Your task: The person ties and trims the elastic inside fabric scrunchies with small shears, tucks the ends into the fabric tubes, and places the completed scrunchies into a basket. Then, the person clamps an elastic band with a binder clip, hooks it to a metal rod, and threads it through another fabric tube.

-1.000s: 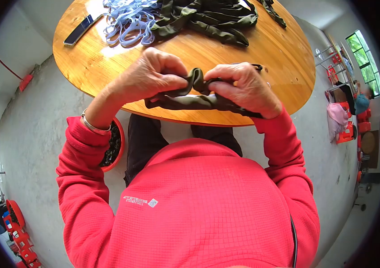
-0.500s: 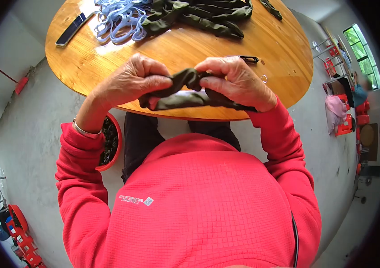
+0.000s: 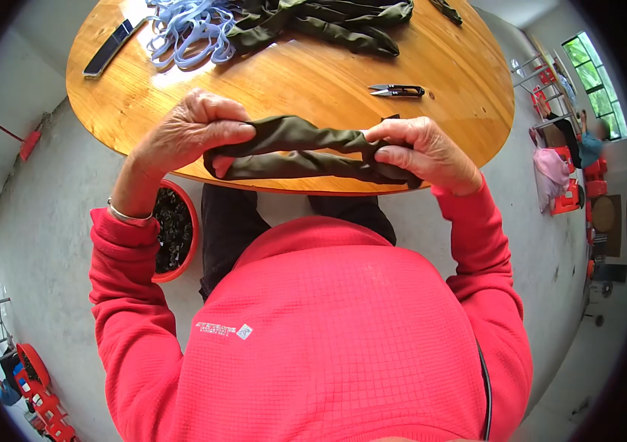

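A dark green fabric loop (image 3: pixel 291 132) is stretched sideways just above the near edge of the round wooden table (image 3: pixel 298 85). My left hand (image 3: pixel 197 132) pinches its left end, with the thumb on top and a fingertip showing inside the loop. At the opposite end my right hand (image 3: pixel 431 151) grips the bunched fabric between thumb and fingers. Between the hands, the upper and lower strands lie roughly parallel with a narrow gap. Black-handled thread snips (image 3: pixel 402 91) rest on the table beyond my right hand.
Tangled pale blue bands (image 3: pixel 194 37) and a heap of dark green fabric strips (image 3: pixel 335 28) lie at the table's far side. A dark phone-like object (image 3: pixel 109 48) is at the far left. Below stands a red tub (image 3: pixel 195 243) of dark pieces. Another person (image 3: pixel 591 149) is at right.
My hands have moved apart, and the twisted upper strand of the loop is now drawn out smoother. The snips, partly hidden before, now show fully.
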`<move>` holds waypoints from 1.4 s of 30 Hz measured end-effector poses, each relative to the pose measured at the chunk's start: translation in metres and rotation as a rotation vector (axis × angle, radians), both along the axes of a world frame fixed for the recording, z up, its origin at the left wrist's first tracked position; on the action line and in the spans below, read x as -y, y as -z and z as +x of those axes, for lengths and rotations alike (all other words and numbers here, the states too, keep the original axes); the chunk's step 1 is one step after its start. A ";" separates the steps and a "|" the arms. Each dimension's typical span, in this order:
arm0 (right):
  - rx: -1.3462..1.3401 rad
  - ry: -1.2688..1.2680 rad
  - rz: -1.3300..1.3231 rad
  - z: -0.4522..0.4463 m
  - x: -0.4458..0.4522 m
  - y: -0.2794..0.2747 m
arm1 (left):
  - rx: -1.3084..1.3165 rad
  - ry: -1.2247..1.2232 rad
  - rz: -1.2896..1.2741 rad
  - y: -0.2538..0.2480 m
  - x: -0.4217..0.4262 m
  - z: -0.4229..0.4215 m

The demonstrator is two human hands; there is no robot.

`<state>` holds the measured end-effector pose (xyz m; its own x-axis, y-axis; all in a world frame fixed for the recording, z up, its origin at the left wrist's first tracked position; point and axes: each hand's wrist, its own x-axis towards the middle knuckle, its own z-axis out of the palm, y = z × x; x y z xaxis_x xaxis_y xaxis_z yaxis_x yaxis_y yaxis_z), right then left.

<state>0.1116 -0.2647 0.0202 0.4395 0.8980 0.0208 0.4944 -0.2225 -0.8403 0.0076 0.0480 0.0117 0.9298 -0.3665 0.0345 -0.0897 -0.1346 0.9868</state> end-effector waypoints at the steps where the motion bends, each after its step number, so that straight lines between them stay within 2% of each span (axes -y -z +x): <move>1: 0.221 0.019 0.051 0.001 -0.002 -0.002 | -0.043 -0.025 -0.004 -0.003 0.001 0.001; 4: 0.844 0.134 0.231 -0.003 -0.024 -0.009 | -0.131 -0.043 -0.025 -0.015 0.006 0.008; 7: 0.637 0.009 0.196 -0.011 -0.041 -0.017 | -0.099 -0.094 0.020 -0.030 0.023 0.010; 8: 0.365 0.007 0.125 -0.009 -0.043 -0.013 | -0.152 -0.027 0.034 -0.038 0.022 0.008; 12: 0.317 -0.042 0.113 -0.008 -0.035 -0.022 | -0.097 0.027 0.094 -0.032 0.020 0.005; 15: 0.320 -0.073 -0.025 -0.013 -0.035 -0.041 | 0.152 0.161 0.279 -0.033 0.027 0.008; 16: 0.371 -0.083 0.002 -0.012 -0.038 -0.040 | 0.158 0.121 0.358 -0.035 0.033 0.008; 18: 0.477 -0.100 0.055 -0.011 -0.046 -0.032 | 0.001 0.076 0.211 -0.036 0.036 0.013; 20: 0.287 0.021 0.215 -0.009 -0.051 -0.015 | -0.094 -0.071 0.059 -0.043 0.035 0.013; 21: 0.186 0.086 0.294 -0.010 -0.052 -0.009 | -0.060 -0.040 0.096 -0.041 0.032 0.014; 22: 0.005 0.131 0.098 -0.019 -0.047 -0.031 | 0.112 -0.053 -0.078 -0.019 0.029 0.018; 25: 0.023 0.109 0.135 -0.010 -0.037 -0.021 | 0.246 -0.003 -0.268 -0.006 0.028 0.019; 27: 0.012 0.020 0.124 -0.004 -0.031 -0.027 | -0.155 -0.005 -0.216 -0.025 0.021 0.004; 34: 0.062 -0.019 0.050 -0.005 -0.038 -0.029 | -0.146 -0.110 0.075 -0.022 0.041 0.005; 36: 0.087 0.015 0.135 -0.002 -0.041 -0.014 | -0.162 -0.110 0.036 -0.019 0.038 0.009; 38: 0.014 -0.008 0.057 -0.001 -0.038 -0.014 | -0.196 -0.080 -0.093 -0.011 0.036 0.008; 42: -0.036 -0.010 0.060 0.000 -0.033 -0.006 | -0.197 -0.047 -0.029 -0.013 0.034 0.006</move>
<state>0.1117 -0.2315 0.0262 0.4316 0.9002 0.0587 0.4655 -0.1665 -0.8692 0.0131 0.0142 0.0248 0.9357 -0.3240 -0.1397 0.1110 -0.1056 0.9882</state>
